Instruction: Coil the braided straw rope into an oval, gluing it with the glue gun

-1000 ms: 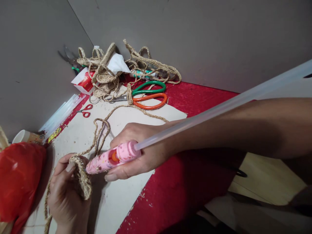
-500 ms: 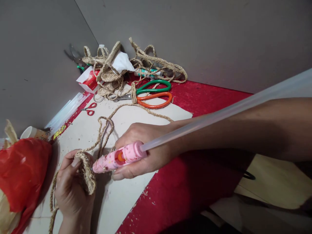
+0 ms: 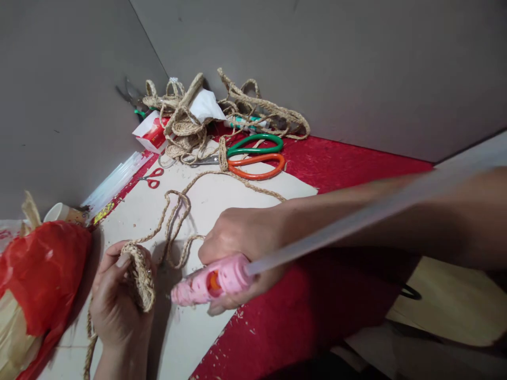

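Observation:
In my left hand (image 3: 119,301) is a small coil of braided straw cord (image 3: 140,282), pinched between thumb and fingers with its edge turned to the right. From the coil a loose length of braid (image 3: 172,211) winds over the white board (image 3: 214,211). My right hand (image 3: 245,237) is wrapped around a pink hot glue gun (image 3: 214,282), whose tip points left, apart from the coil. A long translucent glue stick (image 3: 317,235) sticks out of the gun's back, across my forearm. The gun is slightly blurred.
Scissors with green and orange handles (image 3: 257,166) lie beyond my right hand, small red scissors (image 3: 153,179) to their left. A heap of braided cord (image 3: 184,121) sits against the wall. Glue sticks (image 3: 114,179), a paper cup (image 3: 65,212) and a red plastic bag (image 3: 47,269) are at left.
My right hand has drawn the glue gun right and slightly down, so its tip has come away from the coil. My left hand still holds the coil in nearly the same place.

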Demonstrator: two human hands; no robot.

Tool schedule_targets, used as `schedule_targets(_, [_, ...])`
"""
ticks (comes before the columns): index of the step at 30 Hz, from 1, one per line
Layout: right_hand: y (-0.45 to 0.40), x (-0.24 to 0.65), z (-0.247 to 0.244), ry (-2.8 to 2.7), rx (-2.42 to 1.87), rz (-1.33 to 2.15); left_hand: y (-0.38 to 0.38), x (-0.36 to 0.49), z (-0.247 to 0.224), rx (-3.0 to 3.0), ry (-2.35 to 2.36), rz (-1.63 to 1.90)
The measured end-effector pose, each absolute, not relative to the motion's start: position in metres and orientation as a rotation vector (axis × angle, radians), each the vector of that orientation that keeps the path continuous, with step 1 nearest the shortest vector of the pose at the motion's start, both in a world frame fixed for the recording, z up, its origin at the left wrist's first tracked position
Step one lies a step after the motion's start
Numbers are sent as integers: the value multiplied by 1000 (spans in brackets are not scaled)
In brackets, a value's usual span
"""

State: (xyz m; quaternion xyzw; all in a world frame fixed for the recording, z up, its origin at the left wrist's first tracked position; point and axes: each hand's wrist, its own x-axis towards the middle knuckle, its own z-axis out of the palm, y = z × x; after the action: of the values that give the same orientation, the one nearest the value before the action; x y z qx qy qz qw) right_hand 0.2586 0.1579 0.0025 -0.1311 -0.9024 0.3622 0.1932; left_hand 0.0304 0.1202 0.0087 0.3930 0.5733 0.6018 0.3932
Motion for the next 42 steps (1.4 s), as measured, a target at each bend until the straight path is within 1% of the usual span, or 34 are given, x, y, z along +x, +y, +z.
schedule_targets(3, [160,259,0,-2782,-402,835,120,25,17,974,1463,1583])
schedule_targets(7, [162,260,1,-2889,-353,609,114,23,30,985,1459,1658])
schedule_targets(11, [160,268,15,-2995,-357,561,104,28,38,1012,1489,1726])
schedule_targets(14, [160,272,26,-2715,-307,598,96,33,41,1035,1526,1754])
schedule_targets(17, [164,268,31,-2280,-329,501,89,35,42,1095,1554,1767])
schedule_targets(19, [168,260,32,-2148,-318,426,85,34,42,1150,1562,1785])
schedule_targets(21, [173,250,34,-2121,-256,400,82,33,44,1189,1565,1806])
schedule_targets(26, [181,223,41,-2146,-14,525,78,33,50,1189,1559,1859])
schedule_targets(30, [181,210,41,-2128,62,370,78,35,54,1130,1561,1847])
schedule_targets(36, [174,207,35,-2105,-15,-40,79,35,54,1079,1592,1803])
schedule_targets(39, [170,205,32,-2088,-66,-54,79,36,54,1073,1588,1805])
schedule_targets(42, [166,203,28,-2052,-80,74,81,40,54,1038,1598,1813])
